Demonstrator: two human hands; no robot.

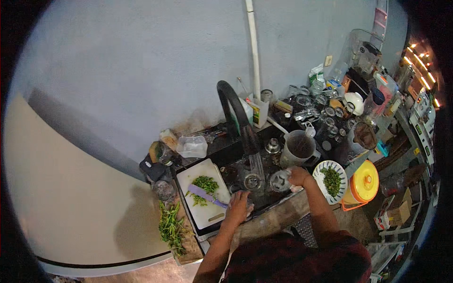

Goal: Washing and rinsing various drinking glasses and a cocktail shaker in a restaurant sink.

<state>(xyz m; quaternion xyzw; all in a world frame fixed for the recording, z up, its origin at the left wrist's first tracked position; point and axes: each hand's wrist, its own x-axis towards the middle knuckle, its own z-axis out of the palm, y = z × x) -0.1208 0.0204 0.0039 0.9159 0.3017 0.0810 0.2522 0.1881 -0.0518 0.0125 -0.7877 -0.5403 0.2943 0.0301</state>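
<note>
Water runs from a black gooseneck faucet into a dark sink, beside a round metal-rimmed piece under the stream. In my right hand is a clear glass vessel, held over the sink's right part. My left hand is at the sink's front left edge, around a clear object that it mostly hides. Just left of that hand, a purple knife lies across chopped greens on a white cutting board. A grey pitcher stands behind my right hand.
Right of the sink are a white bowl of chopped greens and a yellow-lidded container. Leafy stems lie at the left. A clear plastic tub sits behind the board. Several glass jars crowd the back right counter.
</note>
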